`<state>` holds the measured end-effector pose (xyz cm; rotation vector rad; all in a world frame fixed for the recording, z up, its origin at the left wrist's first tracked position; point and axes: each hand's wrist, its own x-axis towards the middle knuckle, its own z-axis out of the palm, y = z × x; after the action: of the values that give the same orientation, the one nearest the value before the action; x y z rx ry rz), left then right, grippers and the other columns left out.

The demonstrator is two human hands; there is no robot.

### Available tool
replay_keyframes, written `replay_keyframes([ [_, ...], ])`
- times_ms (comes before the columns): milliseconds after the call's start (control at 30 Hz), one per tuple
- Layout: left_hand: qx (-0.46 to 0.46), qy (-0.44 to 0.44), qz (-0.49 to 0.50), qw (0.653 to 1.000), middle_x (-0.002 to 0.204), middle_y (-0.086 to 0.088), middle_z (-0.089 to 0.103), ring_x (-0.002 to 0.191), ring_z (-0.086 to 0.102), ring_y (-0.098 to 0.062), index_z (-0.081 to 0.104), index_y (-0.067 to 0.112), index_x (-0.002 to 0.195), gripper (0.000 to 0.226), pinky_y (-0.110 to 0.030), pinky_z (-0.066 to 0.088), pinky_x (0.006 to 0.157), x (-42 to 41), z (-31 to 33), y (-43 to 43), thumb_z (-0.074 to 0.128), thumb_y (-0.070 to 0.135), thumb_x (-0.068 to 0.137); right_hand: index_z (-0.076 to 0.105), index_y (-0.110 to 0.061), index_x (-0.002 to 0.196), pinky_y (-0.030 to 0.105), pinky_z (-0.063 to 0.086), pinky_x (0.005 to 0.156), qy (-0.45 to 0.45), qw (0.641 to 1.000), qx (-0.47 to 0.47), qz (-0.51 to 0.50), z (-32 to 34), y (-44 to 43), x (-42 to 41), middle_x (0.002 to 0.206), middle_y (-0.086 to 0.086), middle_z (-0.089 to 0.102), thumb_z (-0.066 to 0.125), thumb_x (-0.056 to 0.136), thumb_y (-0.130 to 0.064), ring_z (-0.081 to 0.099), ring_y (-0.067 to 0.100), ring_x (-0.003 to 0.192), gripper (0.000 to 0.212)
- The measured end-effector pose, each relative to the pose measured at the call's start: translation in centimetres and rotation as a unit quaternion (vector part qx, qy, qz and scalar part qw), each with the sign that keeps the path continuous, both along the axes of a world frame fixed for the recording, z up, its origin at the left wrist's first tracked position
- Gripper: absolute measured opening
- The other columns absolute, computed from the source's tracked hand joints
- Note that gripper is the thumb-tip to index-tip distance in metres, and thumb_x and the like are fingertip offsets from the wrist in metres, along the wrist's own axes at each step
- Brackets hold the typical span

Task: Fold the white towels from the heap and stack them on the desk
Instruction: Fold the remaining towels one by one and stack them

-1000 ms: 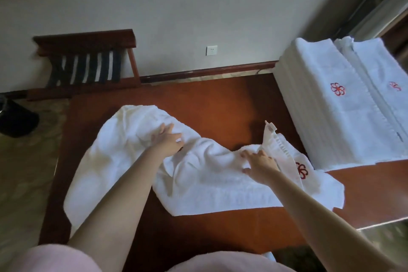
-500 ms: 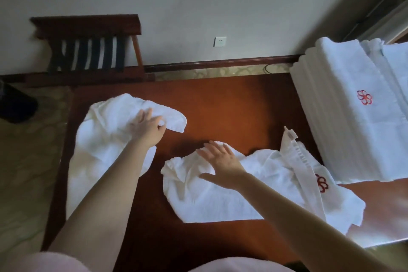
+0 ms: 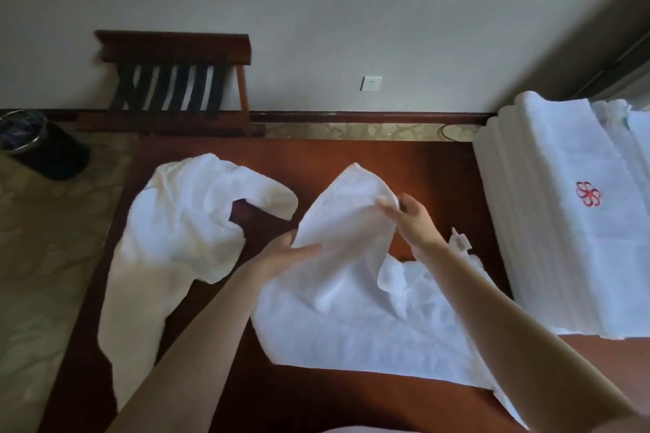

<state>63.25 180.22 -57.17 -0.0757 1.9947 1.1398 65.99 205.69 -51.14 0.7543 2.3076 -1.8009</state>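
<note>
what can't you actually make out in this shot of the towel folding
All in the head view:
- folded stack: cut off by the right edge, so its width and count are unclear.
- lifted towel: its near right corner is covered by the right forearm.
- left hand: fingers under the cloth are hidden.
- tag: too small to read.
- bin: contents too dark.
</note>
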Motion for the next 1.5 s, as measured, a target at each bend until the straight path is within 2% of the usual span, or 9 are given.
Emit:
replay_keyframes([
  [67, -0.083, 0.027, -0.069, 0.994, 0.13, 0.007, 0.052, 0.117, 0.053, -0.018, 0.047, 0.017, 0.136, 0.095, -0.026, 0.045, 0.083, 0.1, -0.5, 1.1, 0.078, 0.063, 0.06, 0.05, -0.004, 0.081, 0.033, 0.034, 0.063, 0.003, 0.999, 0.002, -0.05, 0.1, 2.8, -0.1, 0.077, 0.009, 0.046, 0.064, 0.091, -0.027, 0.042, 0.02, 0.071, 0.029],
  [233, -0.164, 0.115, -0.119, 0.973, 0.075, -0.001, 0.05, 0.065, 0.046, -0.013, 0.048, 0.013, 0.074, 0.025, -0.027, 0.036, 0.058, -1.6, 0.5, 3.3, 0.069, 0.024, 0.078, 0.058, -0.012, 0.089, 0.023, 0.042, 0.059, 0.022, 0.992, 0.056, -0.11, 0.4, 7.9, -1.5, 0.082, -0.001, 0.058, 0.059, 0.092, -0.023, 0.053, 0.012, 0.075, 0.011],
  [367, -0.227, 0.224, -0.094, 0.943, 0.067, 0.001, 0.038, 0.064, 0.04, -0.021, 0.033, 0.017, 0.07, 0.028, -0.031, 0.025, 0.053, -5.8, 3.5, 6.3, 0.054, 0.015, 0.089, 0.059, -0.011, 0.096, 0.028, 0.042, 0.061, 0.017, 0.985, 0.126, -0.12, 0.6, 11.5, -4.1, 0.087, 0.002, 0.059, 0.056, 0.092, -0.023, 0.054, 0.018, 0.078, 0.013],
  [533, -0.364, 0.344, -0.061, 0.864, 0.1, -0.006, 0.062, 0.093, 0.057, -0.027, 0.053, 0.017, 0.099, 0.007, -0.037, 0.037, 0.078, -11.7, 6.1, 11.3, 0.048, 0.021, 0.096, 0.061, -0.012, 0.102, 0.025, 0.035, 0.054, 0.026, 0.977, 0.186, -0.102, 1.6, 14.9, -9.1, 0.082, -0.004, 0.056, 0.048, 0.092, -0.018, 0.05, 0.014, 0.072, 0.017],
  [767, -0.3, 0.331, -0.035, 0.894, 0.159, -0.01, 0.015, 0.145, 0.014, -0.028, 0.023, 0.014, 0.149, 0.059, -0.052, 0.023, 0.112, -13.2, 4.0, 15.9, 0.043, 0.039, 0.098, 0.042, -0.014, 0.135, 0.026, 0.039, 0.072, -0.033, 0.983, 0.147, -0.107, -1.7, 15.9, -10.8, 0.114, 0.002, 0.056, 0.06, 0.089, -0.023, 0.058, 0.023, 0.104, 0.051],
  [1067, -0.321, 0.361, -0.107, 0.869, 0.112, -0.008, 0.049, 0.107, 0.045, -0.027, 0.054, 0.01, 0.107, 0.032, -0.038, 0.045, 0.08, -3.6, -0.1, 14.8, 0.043, 0.037, 0.097, 0.052, -0.016, 0.122, 0.033, 0.043, 0.078, -0.068, 0.945, 0.305, 0.094, -5.5, 13.4, -2.3, 0.113, 0.004, 0.058, 0.059, 0.089, -0.035, 0.055, 0.024, 0.106, 0.039],
  [1200, -0.28, 0.36, -0.171, 0.873, 0.123, -0.006, 0.049, 0.114, 0.045, -0.027, 0.055, 0.014, 0.119, 0.036, -0.036, 0.045, 0.083, 2.0, -1.5, 14.2, 0.045, 0.038, 0.095, 0.045, -0.021, 0.132, 0.048, 0.04, 0.098, -0.175, 0.893, 0.364, 0.197, -5.5, 13.8, 2.6, 0.128, 0.001, 0.052, 0.049, 0.088, -0.059, 0.049, 0.026, 0.117, 0.058],
  [1333, -0.258, 0.276, -0.254, 0.89, 0.159, -0.007, 0.004, 0.146, 0.004, -0.03, 0.013, 0.022, 0.151, 0.069, -0.05, 0.023, 0.111, 7.1, -3.4, 14.7, 0.034, 0.056, 0.095, 0.05, -0.023, 0.122, 0.048, 0.033, 0.095, -0.235, 0.884, 0.358, 0.187, -6.2, 12.9, 7.4, 0.125, 0.003, 0.053, 0.042, 0.086, -0.053, 0.046, 0.029, 0.115, 0.047],
  [1500, -0.282, 0.252, -0.31, 0.872, 0.157, 0.003, -0.026, 0.144, -0.025, -0.024, -0.017, 0.034, 0.149, 0.078, -0.056, -0.004, 0.114, 7.1, -4.4, 12.9, 0.03, 0.061, 0.093, 0.052, -0.024, 0.119, 0.044, 0.036, 0.091, -0.256, 0.904, 0.314, 0.138, -6.2, 9.8, 11.9, 0.124, 0.001, 0.056, 0.034, 0.084, -0.05, 0.049, 0.027, 0.112, 0.047],
])
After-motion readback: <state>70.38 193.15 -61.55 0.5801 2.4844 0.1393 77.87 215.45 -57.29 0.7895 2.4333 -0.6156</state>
